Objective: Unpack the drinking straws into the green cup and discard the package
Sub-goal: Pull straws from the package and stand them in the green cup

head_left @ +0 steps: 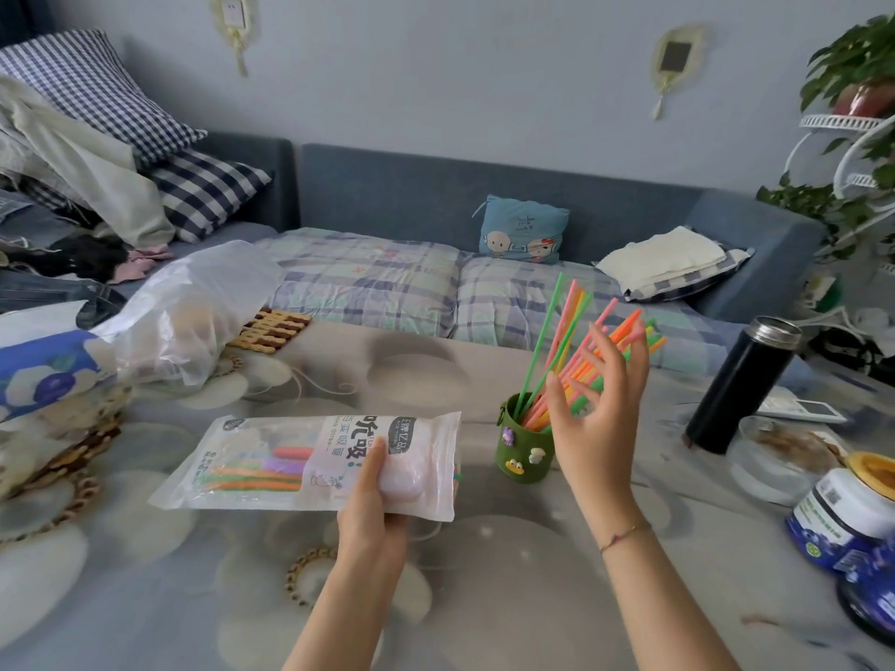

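Observation:
A dark green cup [524, 452] with small stuck-on figures stands on the table right of centre. Many coloured straws [564, 331], green, pink, orange and yellow, lean out of it to the right. My right hand [598, 394] hovers just right of the cup with fingers spread, in front of the straws and holding nothing. My left hand [375, 501] grips the right end of the straw package [290, 462], a flat clear-and-white bag held level above the table. A few coloured pieces still show inside the bag's left half.
A black flask [741, 385] stands right of the cup, with a glass dish [779, 457] and blue-labelled jars [842, 510] near the right edge. A white plastic bag [193, 312] and a blue tissue pack [43, 365] lie at the left. A sofa runs behind the table.

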Action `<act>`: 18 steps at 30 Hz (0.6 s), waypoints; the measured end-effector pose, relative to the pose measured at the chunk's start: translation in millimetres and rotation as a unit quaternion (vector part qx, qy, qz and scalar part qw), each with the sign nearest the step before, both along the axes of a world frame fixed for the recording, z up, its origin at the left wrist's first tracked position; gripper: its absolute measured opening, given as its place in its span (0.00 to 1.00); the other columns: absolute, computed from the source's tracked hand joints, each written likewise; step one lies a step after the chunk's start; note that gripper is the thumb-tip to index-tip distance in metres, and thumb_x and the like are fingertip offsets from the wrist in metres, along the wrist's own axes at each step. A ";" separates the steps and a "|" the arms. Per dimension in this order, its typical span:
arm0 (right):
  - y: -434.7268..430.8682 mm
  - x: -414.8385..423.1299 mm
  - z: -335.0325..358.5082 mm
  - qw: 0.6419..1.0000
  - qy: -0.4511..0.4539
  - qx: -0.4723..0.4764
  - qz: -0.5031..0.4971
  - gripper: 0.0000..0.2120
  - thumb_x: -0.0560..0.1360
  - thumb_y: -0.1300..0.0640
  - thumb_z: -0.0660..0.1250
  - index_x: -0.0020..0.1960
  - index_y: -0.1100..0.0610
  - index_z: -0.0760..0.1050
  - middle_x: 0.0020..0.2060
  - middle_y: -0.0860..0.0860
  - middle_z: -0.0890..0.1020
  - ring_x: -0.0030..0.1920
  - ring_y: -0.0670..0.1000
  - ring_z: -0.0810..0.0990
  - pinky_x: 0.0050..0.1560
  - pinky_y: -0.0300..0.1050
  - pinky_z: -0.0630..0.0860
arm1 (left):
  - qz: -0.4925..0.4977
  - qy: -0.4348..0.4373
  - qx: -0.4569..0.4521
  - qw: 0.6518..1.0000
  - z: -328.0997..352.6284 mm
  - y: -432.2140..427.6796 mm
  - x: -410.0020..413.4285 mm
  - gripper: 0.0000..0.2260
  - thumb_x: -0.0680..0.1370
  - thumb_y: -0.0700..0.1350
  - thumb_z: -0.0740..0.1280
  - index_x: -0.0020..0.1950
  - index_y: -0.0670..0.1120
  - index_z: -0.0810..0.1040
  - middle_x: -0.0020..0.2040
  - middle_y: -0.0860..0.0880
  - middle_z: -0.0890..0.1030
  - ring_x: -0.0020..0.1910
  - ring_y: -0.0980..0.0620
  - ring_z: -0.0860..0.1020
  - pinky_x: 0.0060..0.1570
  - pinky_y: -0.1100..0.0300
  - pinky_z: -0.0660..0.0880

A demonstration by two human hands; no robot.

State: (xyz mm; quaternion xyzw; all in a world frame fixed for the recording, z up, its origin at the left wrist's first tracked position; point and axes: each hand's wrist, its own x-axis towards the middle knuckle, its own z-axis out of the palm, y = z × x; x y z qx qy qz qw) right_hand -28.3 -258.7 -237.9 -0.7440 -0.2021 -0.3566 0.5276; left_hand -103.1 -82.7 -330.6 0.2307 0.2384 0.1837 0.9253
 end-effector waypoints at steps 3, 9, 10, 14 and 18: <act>-8.7 19.6 14.9 0.997 0.052 -0.042 0.028 0.25 0.74 0.61 0.67 0.69 0.52 0.66 0.77 0.53 0.51 0.65 0.51 0.73 0.57 0.46 0.77 | -0.007 0.001 0.000 1.000 2.2 -6.2 -2.4 0.41 0.57 0.51 0.82 0.69 0.46 0.74 0.63 0.42 0.81 0.62 0.37 0.79 0.62 0.32 0.71; -22.3 51.7 29.2 0.954 0.257 -0.144 0.048 0.30 0.77 0.53 0.63 0.75 0.53 0.55 0.77 0.54 0.42 0.70 0.53 0.68 0.63 0.48 0.71 | -0.034 0.010 -0.005 0.999 7.8 -8.8 -4.5 0.30 0.68 0.49 0.74 0.69 0.47 0.74 0.63 0.40 0.81 0.62 0.34 0.78 0.55 0.32 0.75; -23.6 51.5 28.5 0.952 0.263 -0.149 0.046 0.30 0.77 0.53 0.62 0.76 0.53 0.55 0.77 0.54 0.41 0.70 0.53 0.68 0.64 0.49 0.71 | -0.036 0.008 -0.007 0.999 8.4 -8.5 -4.3 0.28 0.70 0.49 0.73 0.69 0.47 0.73 0.63 0.40 0.81 0.61 0.34 0.78 0.54 0.33 0.76; -25.1 38.1 19.0 0.958 0.221 -0.184 0.006 0.29 0.79 0.53 0.59 0.76 0.51 0.51 0.77 0.56 0.40 0.69 0.56 0.69 0.60 0.53 0.76 | -0.043 0.013 -0.005 0.999 10.3 -9.2 -3.9 0.22 0.75 0.47 0.70 0.69 0.46 0.74 0.63 0.42 0.81 0.62 0.36 0.78 0.54 0.38 0.76; -14.1 16.5 5.3 0.942 0.210 -0.255 -0.055 0.30 0.80 0.54 0.54 0.77 0.52 0.44 0.76 0.57 0.35 0.64 0.63 0.73 0.44 0.56 0.79 | -0.052 0.010 -0.002 0.999 13.6 -11.3 -6.3 0.21 0.76 0.47 0.69 0.68 0.46 0.74 0.62 0.43 0.81 0.58 0.38 0.80 0.48 0.44 0.79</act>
